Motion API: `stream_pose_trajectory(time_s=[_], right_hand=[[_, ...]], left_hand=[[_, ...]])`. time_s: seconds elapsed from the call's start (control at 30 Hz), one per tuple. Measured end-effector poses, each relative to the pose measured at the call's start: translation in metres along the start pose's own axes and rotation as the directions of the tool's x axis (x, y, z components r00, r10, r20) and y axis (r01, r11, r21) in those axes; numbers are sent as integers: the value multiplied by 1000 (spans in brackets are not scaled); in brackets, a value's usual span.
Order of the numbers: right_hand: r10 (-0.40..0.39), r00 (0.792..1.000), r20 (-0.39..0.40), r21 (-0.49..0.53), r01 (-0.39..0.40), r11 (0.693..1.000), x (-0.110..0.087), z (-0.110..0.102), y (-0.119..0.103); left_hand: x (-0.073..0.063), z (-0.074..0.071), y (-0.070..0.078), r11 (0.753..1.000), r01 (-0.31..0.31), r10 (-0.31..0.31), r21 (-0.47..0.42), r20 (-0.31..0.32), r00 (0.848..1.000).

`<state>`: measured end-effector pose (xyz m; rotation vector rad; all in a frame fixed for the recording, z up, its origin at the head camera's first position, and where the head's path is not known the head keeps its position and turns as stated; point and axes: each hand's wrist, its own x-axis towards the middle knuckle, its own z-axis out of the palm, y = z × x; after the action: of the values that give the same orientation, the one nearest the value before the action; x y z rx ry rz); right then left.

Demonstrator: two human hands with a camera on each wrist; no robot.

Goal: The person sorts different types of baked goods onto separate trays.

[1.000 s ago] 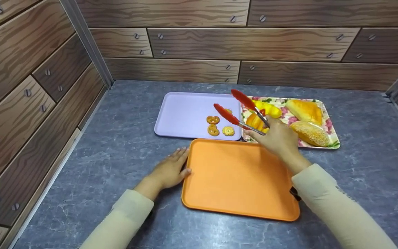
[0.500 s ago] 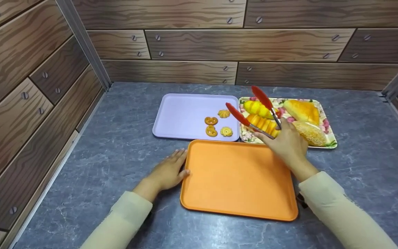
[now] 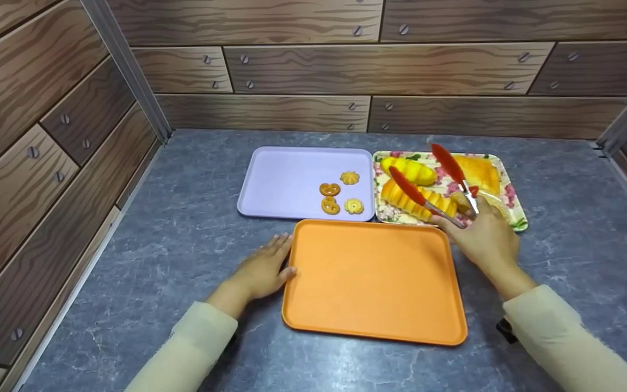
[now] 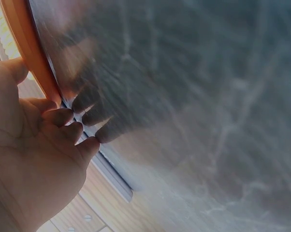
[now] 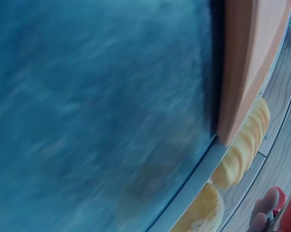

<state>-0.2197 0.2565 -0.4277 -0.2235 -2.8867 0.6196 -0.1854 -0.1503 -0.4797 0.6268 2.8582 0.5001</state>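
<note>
In the head view my right hand (image 3: 487,239) grips red-tipped metal tongs (image 3: 410,186), their two arms spread apart over the floral tray (image 3: 519,220). Nothing sits between the red tips. Below them lie a ridged loaf (image 3: 400,200) and a sesame roll (image 3: 498,202), the roll partly hidden by the tongs and hand. A yellow loaf (image 3: 409,170) and a golden square bread (image 3: 479,173) lie farther back. My left hand (image 3: 259,269) rests flat at the left edge of the orange tray (image 3: 373,283), thumb on its rim; the left wrist view shows its fingertips (image 4: 90,145) on the table.
A lilac tray (image 3: 286,179) stands back left, bearing two pretzels (image 3: 330,189) and two flower-shaped cookies (image 3: 354,206). It borders the floral tray, and the orange tray lies in front of both. Wood-patterned walls (image 3: 292,68) close off the back and left.
My right hand has carried the spread tongs rightward, from the seam between the lilac and floral trays to over the ridged loaf and sesame roll. My left hand stays at the orange tray.
</note>
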Motion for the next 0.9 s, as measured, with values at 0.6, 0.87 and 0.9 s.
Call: stream_pose_trajectory(time_s=[0.6, 0.87, 0.9], right_hand=[[93, 992, 83, -68, -88, 994, -25, -14, 58], [126, 987, 98, -93, -117, 989, -35, -21, 80], [127, 987, 95, -94, -118, 989, -37, -22, 81]], left_hand=[[1, -1, 0, 1000, 20, -20, 5, 26, 999], [0, -1, 0, 999, 34, -35, 11, 35, 999], [1, 0, 0, 999, 33, -34, 10, 34, 999]])
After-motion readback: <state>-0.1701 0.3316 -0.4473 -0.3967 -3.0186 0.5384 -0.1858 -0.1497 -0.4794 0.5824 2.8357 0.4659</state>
